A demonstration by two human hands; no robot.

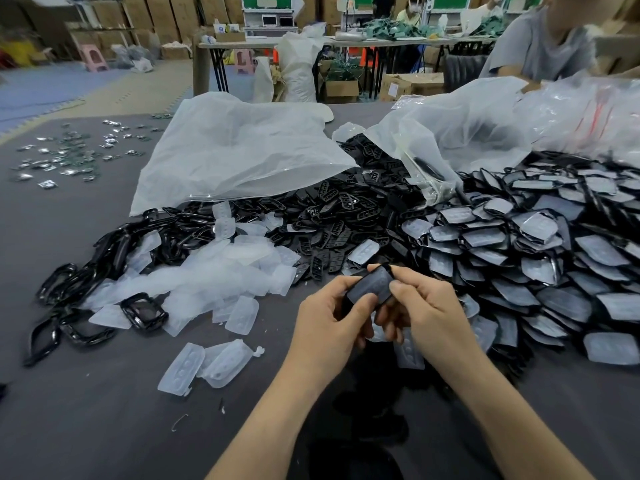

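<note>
Both hands hold one small black shell with a translucent pad (371, 285) set in it, above the grey table (104, 410). My left hand (329, 320) grips its lower left side, thumb pressed on the pad. My right hand (419, 306) pinches its right edge with thumb and fingers. A heap of loose translucent pads (221, 268) lies to the left. Glossy black frames (104, 244) lie beyond and beside them. Black button grids (332, 216) are heaped in the middle. A big pile of fitted shells (540, 244) spreads to the right.
Two crumpled clear plastic bags (239, 147) (460, 133) lie over the back of the heaps. Small green and silver parts (69, 150) are scattered at the far left. A person in a grey shirt (543, 43) sits at the far right. Boxes and tables stand behind.
</note>
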